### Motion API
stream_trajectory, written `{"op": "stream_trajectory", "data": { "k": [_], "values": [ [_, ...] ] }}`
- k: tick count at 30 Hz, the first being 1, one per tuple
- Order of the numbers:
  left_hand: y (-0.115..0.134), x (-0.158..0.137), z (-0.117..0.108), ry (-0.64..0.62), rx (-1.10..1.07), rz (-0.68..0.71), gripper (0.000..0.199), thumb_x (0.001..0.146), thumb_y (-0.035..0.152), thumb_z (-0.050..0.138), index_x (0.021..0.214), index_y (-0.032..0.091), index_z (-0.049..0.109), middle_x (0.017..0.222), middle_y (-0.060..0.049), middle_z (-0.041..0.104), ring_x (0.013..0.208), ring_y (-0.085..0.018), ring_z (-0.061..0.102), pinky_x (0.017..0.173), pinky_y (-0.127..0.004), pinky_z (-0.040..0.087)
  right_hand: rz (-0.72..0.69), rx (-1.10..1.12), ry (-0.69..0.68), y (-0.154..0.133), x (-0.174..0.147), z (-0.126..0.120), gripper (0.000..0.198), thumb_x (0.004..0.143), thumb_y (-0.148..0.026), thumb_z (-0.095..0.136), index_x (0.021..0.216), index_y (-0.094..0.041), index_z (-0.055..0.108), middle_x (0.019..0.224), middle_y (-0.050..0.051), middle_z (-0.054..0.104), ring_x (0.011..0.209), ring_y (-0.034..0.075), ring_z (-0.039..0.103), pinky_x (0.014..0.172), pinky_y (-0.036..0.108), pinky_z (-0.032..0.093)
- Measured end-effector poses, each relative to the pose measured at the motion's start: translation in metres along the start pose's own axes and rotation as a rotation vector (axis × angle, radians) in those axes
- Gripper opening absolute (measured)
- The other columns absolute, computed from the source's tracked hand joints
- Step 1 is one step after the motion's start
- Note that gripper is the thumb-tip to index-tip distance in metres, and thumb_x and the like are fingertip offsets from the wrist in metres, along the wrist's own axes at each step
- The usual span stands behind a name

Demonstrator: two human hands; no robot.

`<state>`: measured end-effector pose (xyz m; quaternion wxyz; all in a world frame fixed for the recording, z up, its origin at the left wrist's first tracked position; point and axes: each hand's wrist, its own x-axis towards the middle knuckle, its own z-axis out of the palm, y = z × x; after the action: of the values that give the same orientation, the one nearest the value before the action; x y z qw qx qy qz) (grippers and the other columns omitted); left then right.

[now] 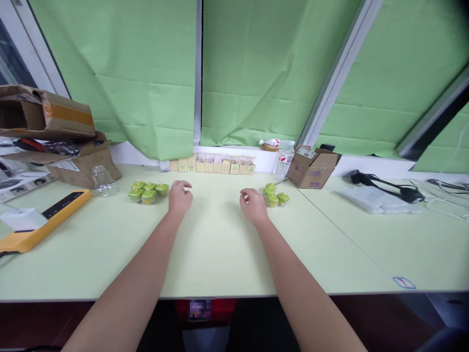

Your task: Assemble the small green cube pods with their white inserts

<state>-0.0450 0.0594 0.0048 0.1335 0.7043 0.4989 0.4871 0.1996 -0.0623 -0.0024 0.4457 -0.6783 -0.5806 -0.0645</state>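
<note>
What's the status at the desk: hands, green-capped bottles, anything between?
Left hand empty beside left bottle cluster. Right hand curled beside right cluster. Nothing between.

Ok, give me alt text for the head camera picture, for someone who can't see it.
Two bare hands rest on a pale green table: the left hand beside a cluster of small green-lidded jars, the right hand beside a smaller cluster. A row of small cream boxes lines the back edge under green blinds.
</note>
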Motion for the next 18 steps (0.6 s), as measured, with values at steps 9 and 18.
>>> {"op": "stream_trajectory", "data": {
  "k": [9, 18],
  "values": [
    [0.061, -0.048, 0.033, -0.438, -0.486, 0.203, 0.027, 0.072, 0.007, 0.053, 0.095, 0.019, 0.063, 0.103, -0.005, 0.063, 0.084, -0.014, 0.060, 0.076, -0.027, 0.051, 0.089, 0.493, -0.389, -0.026, -0.005, 0.021, 0.020, 0.082, -0.034, 0.059, 0.093, -0.022, 0.072, 0.096, 0.002, 0.074, 0.088, 0.018, 0.065, 0.084, 0.033, 0.050],
    [0.042, -0.051, 0.035, -0.684, -0.532, 0.086, 0.051, 0.075, 0.016, 0.058, 0.125, 0.021, 0.056, 0.124, -0.008, 0.063, 0.105, -0.021, 0.063, 0.088, -0.033, 0.052, 0.126, 0.514, -0.390, -0.030, -0.007, 0.027, 0.021, 0.077, -0.037, 0.065, 0.090, -0.021, 0.072, 0.095, 0.003, 0.073, 0.090, 0.019, 0.064, 0.089, 0.034, 0.048]
  ]
}}
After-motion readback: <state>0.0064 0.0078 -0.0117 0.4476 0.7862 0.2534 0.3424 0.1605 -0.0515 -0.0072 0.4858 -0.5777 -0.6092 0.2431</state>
